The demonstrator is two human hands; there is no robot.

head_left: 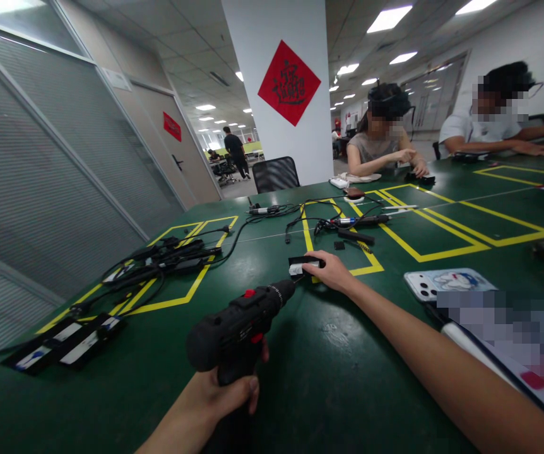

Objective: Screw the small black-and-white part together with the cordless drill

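My left hand [227,397] grips the handle of a black cordless drill [238,325] with red buttons, its chuck pointing away toward a small black part with a white label [303,265] on the green table [329,366]. My right hand [331,270] reaches forward and rests its fingers on that part, holding it down against the table by a yellow tape line. The drill tip sits just left of the part.
Black cables and adapters [168,258] lie at the left, labelled black strips [64,340] nearer. More tools and cords [348,224] lie ahead. A phone [447,282] and papers sit at the right. Two people sit across the table; a chair [276,173] stands by a pillar.
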